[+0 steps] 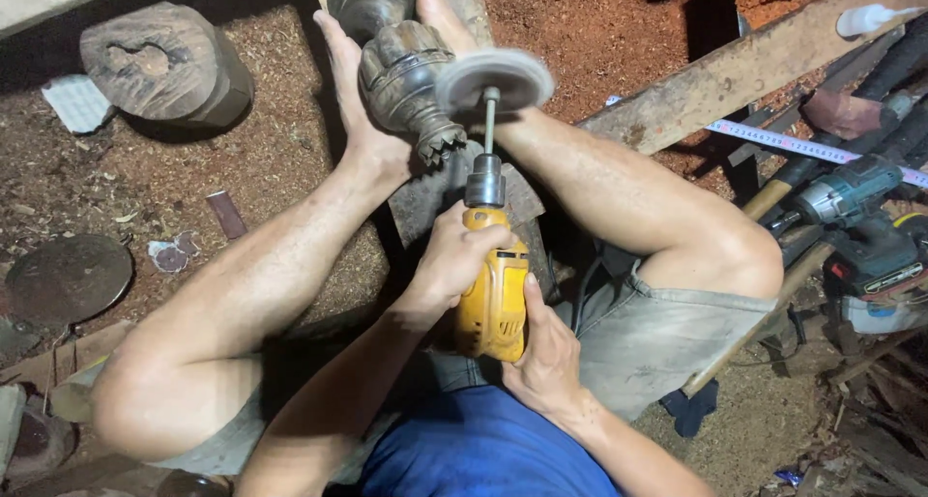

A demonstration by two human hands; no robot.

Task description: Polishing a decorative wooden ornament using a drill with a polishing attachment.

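Note:
I sit on the floor with a dark carved wooden piece (398, 67) clamped between my bare feet at the top centre. A yellow power drill (493, 299) points up at it, carrying a round pale sanding disc (495, 79) on a shaft. The disc sits against the right side of the carved piece. My left hand (454, 257) wraps the front of the drill body just below the chuck. My right hand (547, 354) grips the rear of the drill from the right.
A cut log stump (164, 64) stands at the upper left, a round dark disc (64, 278) lies at the left. A wooden plank (744, 67), a tape measure (807, 148) and a teal cordless drill (865, 195) lie to the right. Sawdust covers the ground.

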